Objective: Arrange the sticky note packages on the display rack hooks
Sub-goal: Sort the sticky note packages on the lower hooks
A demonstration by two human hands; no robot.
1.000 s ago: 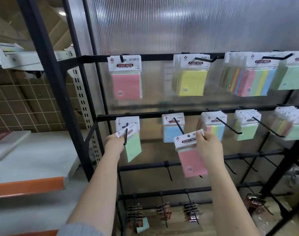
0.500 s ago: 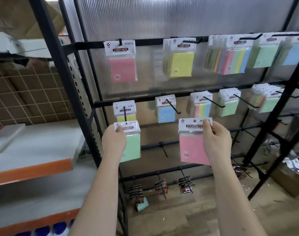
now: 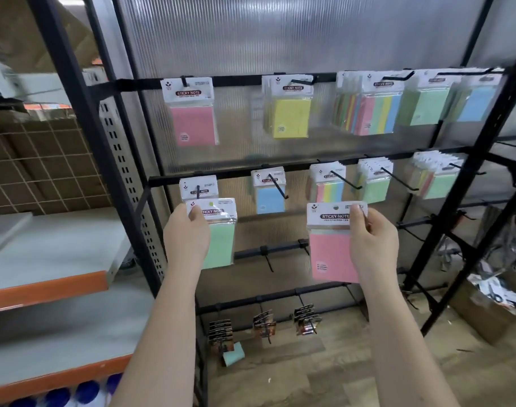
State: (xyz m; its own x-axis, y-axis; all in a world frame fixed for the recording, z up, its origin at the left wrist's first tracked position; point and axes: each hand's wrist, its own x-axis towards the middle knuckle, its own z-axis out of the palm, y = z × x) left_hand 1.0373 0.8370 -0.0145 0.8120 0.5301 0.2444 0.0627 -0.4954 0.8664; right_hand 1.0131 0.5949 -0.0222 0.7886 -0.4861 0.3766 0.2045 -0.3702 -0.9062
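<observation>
Left hand (image 3: 187,230) grips green package (image 3: 220,245); right hand (image 3: 371,239) pink package (image 3: 331,254).

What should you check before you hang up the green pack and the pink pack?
1. Left hand grips the green sticky note package by its header card: ok.
2. Right hand pinches the pink sticky note package at its header: ok.
3. Hang hole in the pink header uncovered by fingers: ok.
4. Green package already on the leftmost middle-row hook: not ok, it is held just below the hook.
5. Room on the top-row pink package's hook, where one matching pink package hangs: ok.
6. What colour pack already hangs on the leftmost middle-row hook: cannot tell, the green package covers it.
</observation>
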